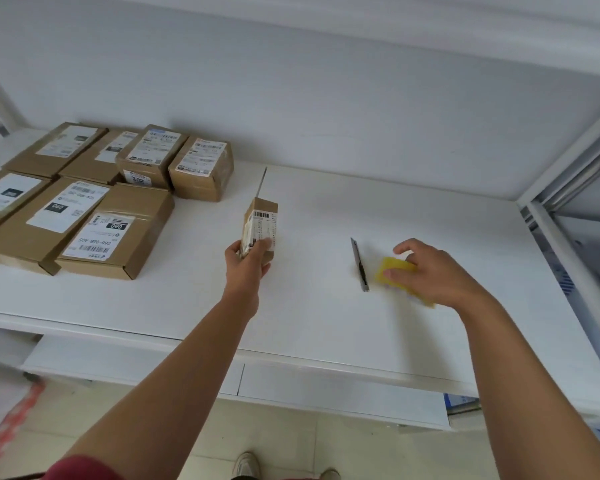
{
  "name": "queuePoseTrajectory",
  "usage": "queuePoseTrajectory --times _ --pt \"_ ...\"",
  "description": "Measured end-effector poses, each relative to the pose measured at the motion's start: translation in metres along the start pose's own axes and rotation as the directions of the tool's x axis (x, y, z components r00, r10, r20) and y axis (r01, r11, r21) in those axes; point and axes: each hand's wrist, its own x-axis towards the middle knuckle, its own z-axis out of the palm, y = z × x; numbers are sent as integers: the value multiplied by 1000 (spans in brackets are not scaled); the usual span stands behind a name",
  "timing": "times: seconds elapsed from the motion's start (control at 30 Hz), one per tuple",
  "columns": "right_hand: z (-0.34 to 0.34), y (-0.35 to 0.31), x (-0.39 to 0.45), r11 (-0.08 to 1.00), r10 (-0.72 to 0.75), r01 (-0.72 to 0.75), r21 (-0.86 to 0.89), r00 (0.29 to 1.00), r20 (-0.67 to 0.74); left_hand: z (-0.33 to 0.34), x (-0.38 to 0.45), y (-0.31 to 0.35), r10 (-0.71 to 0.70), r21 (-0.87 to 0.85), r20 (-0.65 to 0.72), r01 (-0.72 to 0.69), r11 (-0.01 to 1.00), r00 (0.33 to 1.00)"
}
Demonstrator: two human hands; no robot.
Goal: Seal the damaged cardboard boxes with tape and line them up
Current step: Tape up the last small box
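My left hand [245, 263] grips a small brown cardboard box [261, 225] with a white barcode label, holding it on edge above the middle of the white shelf [326, 323]. My right hand [433, 271] rests over a yellow roll of tape [394, 270] on the shelf, fingers curled round its near side. A grey utility knife [359, 265] lies just left of the tape. Several labelled cardboard boxes [115, 233] lie side by side in two rows at the left of the shelf.
A white back wall stands behind the shelf, and a metal upright [568, 174] of the rack bounds it on the right. A thin seam [261, 183] divides the shelf boards. Below are the floor and my shoes [246, 464].
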Motion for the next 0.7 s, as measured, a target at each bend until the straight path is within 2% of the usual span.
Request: queuePoseTrajectory --times 0.07,0.13,0.2,0.33,0.43,0.5,0.53,0.57,0.63,0.7 --pt "-2 25 3 990 -16 3 -144 996 -88 11 -4 -4 -4 -3 31 4 1000 1000" --pt "6 48 4 924 -90 7 -382 976 -201 24 -10 -8 -4 15 76 3 1000 997" --pt "20 68 1 868 -109 -37 -495 958 -264 34 -16 -13 0 27 146 -4 1000 989" --pt "37 96 -5 855 31 -187 -483 949 -313 50 -30 -16 -51 -8 308 57 998 950" --pt "39 95 -4 884 25 -176 -432 943 -333 58 -43 -12 -151 -31 422 181 983 894" --pt "43 78 -6 972 -59 -30 -234 930 -362 62 -51 -11 -204 29 477 216 976 855" --pt "46 63 -9 997 -78 65 -49 931 -358 63 -56 -10 -225 64 500 224 972 836" --pt "49 46 -13 976 -98 155 152 940 -328 65 -60 -10 -243 97 521 226 969 818" --pt "57 17 -21 834 -143 254 490 957 -253 66 -67 -9 -257 152 566 208 966 783" --pt "67 0 -27 666 -118 228 710 972 -201 66 -74 -10 -240 190 621 153 970 746"
